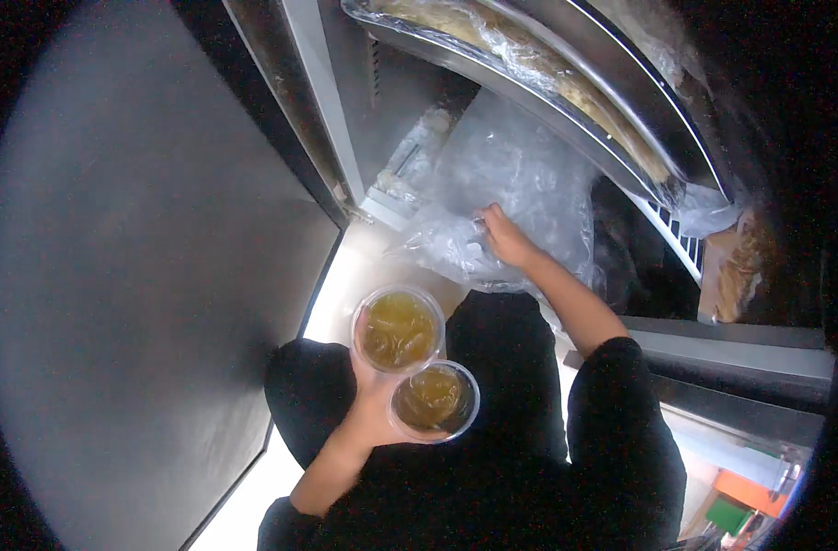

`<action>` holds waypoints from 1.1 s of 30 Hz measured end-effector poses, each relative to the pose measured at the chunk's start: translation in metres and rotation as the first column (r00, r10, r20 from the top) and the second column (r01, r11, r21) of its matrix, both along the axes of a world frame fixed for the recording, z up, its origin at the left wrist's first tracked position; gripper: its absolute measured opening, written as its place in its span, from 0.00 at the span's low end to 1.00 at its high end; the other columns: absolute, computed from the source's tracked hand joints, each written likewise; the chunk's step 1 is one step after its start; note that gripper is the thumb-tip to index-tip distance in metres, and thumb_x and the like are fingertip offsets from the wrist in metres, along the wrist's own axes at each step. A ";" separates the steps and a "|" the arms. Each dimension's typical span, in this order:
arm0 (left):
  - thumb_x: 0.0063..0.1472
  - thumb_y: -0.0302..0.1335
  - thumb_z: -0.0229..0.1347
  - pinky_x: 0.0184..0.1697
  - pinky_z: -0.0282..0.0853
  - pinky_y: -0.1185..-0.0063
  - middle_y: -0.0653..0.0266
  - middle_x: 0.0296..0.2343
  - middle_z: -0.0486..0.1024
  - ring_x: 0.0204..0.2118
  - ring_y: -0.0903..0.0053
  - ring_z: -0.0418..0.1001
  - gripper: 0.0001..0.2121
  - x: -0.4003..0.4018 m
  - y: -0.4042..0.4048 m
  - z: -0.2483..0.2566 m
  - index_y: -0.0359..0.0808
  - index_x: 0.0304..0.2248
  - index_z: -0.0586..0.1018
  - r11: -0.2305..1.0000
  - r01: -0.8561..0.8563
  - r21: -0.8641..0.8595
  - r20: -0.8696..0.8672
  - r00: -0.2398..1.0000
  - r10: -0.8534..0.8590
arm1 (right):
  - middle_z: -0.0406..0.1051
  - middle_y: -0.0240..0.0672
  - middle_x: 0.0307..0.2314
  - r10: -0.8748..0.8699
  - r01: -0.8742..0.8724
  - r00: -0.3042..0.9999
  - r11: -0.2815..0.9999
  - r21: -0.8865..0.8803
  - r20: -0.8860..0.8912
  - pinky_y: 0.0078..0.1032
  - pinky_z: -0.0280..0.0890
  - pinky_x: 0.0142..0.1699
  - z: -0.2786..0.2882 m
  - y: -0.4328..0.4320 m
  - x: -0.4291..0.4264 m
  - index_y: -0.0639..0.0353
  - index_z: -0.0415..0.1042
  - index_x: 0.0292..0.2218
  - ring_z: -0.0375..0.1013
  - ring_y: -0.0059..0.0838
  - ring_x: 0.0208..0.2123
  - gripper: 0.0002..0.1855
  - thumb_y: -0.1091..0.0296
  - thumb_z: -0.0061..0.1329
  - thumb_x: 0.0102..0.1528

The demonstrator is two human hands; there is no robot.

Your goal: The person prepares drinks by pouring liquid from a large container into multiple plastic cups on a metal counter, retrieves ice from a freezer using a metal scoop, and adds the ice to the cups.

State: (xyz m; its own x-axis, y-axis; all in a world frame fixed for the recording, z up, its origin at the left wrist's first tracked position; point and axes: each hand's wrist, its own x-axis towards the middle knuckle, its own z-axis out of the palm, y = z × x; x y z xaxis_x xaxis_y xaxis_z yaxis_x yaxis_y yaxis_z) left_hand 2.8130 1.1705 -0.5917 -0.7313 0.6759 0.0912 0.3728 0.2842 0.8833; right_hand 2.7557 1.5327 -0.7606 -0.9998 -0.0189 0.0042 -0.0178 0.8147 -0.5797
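Two clear plastic containers of yellowish-green contents are gripped together in my left hand (374, 413) above my lap. The larger-looking container (400, 332) is farther from me, and the other container (433, 398) touches it on the near right side. My right hand (505, 237) pinches the edge of a large clear plastic bag (515, 172). That bag lies in the bottom of an open refrigerator or freezer cabinet, its loose mouth spilling over the front. What it holds cannot be made out through the hazy plastic.
A grey metal door (150, 275) stands open at the left. Metal trays (474, 58) covered in plastic film jut out overhead at the upper right. Below them are a white wire rack (667, 231) and a wrapped brown item (732, 275). Green and orange objects (749, 492) sit at lower right.
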 end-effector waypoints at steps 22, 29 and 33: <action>0.25 0.52 0.67 0.59 0.28 0.62 0.60 0.42 0.71 0.51 0.64 0.60 0.42 -0.002 -0.003 -0.003 0.40 0.44 0.74 0.976 0.142 -0.164 0.041 0.990 -0.138 | 0.64 0.41 0.41 0.046 0.005 0.991 0.930 -0.367 0.128 0.27 0.56 0.53 -0.020 0.019 0.024 0.62 0.63 0.44 0.63 0.35 0.47 0.27 0.89 0.33 0.40; 0.25 0.52 0.66 0.58 0.28 0.61 0.60 0.42 0.71 0.51 0.65 0.59 0.41 0.001 -0.001 -0.005 0.41 0.43 0.74 0.996 0.044 -0.082 0.022 0.999 -0.043 | 0.68 0.42 0.39 0.209 -0.151 0.963 0.942 -0.301 0.170 0.27 0.58 0.51 -0.006 0.001 0.028 0.62 0.69 0.40 0.66 0.36 0.45 0.26 0.90 0.33 0.38; 0.25 0.52 0.66 0.58 0.29 0.61 0.61 0.42 0.71 0.50 0.65 0.61 0.40 0.000 0.001 -0.001 0.42 0.42 0.75 0.995 0.061 -0.076 -0.016 0.998 -0.062 | 0.70 0.42 0.38 0.197 -0.122 0.953 0.946 -0.302 0.232 0.26 0.58 0.50 -0.028 0.010 0.023 0.63 0.69 0.40 0.67 0.36 0.43 0.27 0.89 0.32 0.37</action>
